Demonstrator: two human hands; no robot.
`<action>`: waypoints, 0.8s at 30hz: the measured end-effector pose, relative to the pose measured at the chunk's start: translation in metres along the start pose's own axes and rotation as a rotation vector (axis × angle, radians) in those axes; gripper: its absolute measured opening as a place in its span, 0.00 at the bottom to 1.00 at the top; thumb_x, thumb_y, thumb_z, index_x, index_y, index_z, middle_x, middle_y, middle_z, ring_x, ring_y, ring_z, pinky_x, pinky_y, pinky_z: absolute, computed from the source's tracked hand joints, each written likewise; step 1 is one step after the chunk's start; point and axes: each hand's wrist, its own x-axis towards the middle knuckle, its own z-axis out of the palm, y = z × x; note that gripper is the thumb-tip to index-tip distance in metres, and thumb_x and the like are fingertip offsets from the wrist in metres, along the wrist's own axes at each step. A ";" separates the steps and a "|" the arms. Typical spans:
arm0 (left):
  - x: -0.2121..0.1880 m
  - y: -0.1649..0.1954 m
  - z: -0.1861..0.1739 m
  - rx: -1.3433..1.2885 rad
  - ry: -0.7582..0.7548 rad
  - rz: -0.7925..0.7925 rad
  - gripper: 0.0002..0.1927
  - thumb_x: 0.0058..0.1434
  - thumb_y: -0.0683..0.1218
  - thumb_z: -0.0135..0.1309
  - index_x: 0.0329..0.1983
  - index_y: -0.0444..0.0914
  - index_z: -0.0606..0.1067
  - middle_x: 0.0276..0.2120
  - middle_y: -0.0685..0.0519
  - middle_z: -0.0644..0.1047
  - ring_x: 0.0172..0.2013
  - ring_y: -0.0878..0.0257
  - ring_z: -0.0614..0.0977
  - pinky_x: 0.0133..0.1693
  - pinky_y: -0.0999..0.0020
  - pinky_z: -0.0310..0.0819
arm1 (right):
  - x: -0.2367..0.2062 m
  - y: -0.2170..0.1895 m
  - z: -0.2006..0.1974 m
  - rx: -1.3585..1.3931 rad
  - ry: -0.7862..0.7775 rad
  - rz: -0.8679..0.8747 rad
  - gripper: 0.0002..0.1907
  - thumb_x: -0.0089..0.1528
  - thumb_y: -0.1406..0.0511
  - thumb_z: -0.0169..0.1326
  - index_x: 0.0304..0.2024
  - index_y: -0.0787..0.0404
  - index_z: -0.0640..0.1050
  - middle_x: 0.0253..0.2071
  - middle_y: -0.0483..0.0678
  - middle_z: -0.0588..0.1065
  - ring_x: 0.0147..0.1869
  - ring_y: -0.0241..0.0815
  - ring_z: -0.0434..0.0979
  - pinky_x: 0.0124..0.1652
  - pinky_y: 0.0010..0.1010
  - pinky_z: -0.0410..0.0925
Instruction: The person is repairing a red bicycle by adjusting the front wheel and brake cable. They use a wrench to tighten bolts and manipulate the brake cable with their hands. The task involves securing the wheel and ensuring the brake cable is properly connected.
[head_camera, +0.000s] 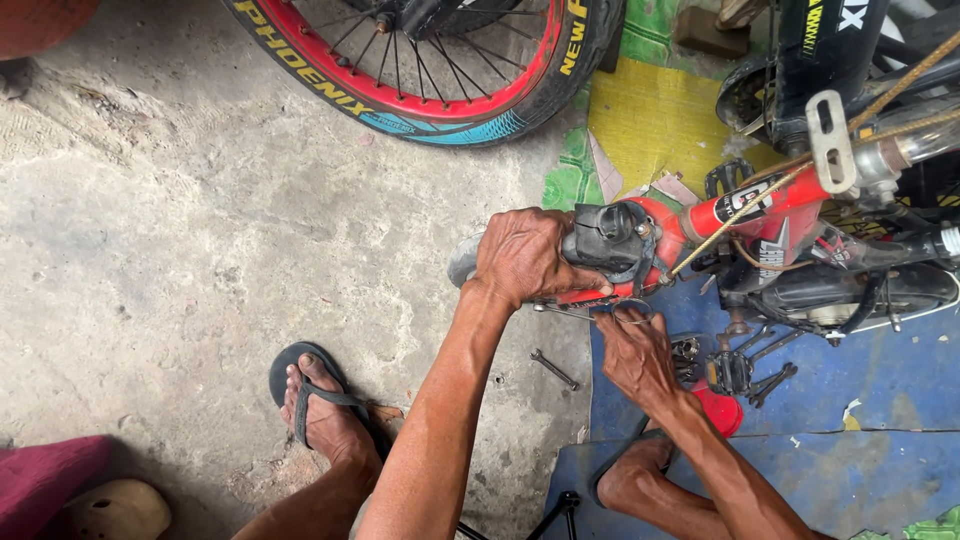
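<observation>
A red bicycle frame (745, 215) lies across the right side, with a black brake lever and handlebar end (610, 240) pointing left. My left hand (522, 255) is wrapped around that handlebar end and grip. My right hand (632, 352) is just below it, fingers closed on a small metal tool (600, 308) held against the underside of the lever clamp. Both forearms reach up from the bottom of the view.
A wheel with red rim and black tyre (440, 70) lies at the top. A small spanner (555, 369) rests on the concrete floor (200, 250). Black pedals (735, 372) sit on a blue mat (880, 390). My sandalled left foot (320, 410) is bottom left.
</observation>
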 end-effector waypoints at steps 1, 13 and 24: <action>0.000 0.000 0.000 -0.007 0.008 0.004 0.49 0.30 0.79 0.65 0.40 0.35 0.82 0.26 0.41 0.81 0.31 0.46 0.85 0.32 0.55 0.78 | -0.002 0.003 0.006 0.058 0.010 -0.045 0.13 0.59 0.74 0.52 0.47 0.63 0.78 0.36 0.53 0.76 0.41 0.53 0.75 0.43 0.47 0.62; 0.000 0.003 -0.003 -0.003 -0.012 -0.007 0.46 0.30 0.80 0.64 0.34 0.37 0.82 0.24 0.43 0.80 0.29 0.46 0.84 0.30 0.55 0.77 | -0.033 -0.019 0.101 0.697 -0.048 0.434 0.14 0.71 0.62 0.44 0.55 0.60 0.74 0.36 0.50 0.77 0.41 0.43 0.78 0.43 0.34 0.73; 0.000 0.001 0.001 -0.016 0.028 0.013 0.48 0.29 0.80 0.65 0.34 0.35 0.82 0.23 0.42 0.80 0.27 0.46 0.84 0.30 0.55 0.77 | 0.013 -0.079 0.125 0.906 0.124 0.340 0.12 0.73 0.65 0.38 0.46 0.63 0.74 0.40 0.48 0.75 0.46 0.37 0.75 0.51 0.29 0.68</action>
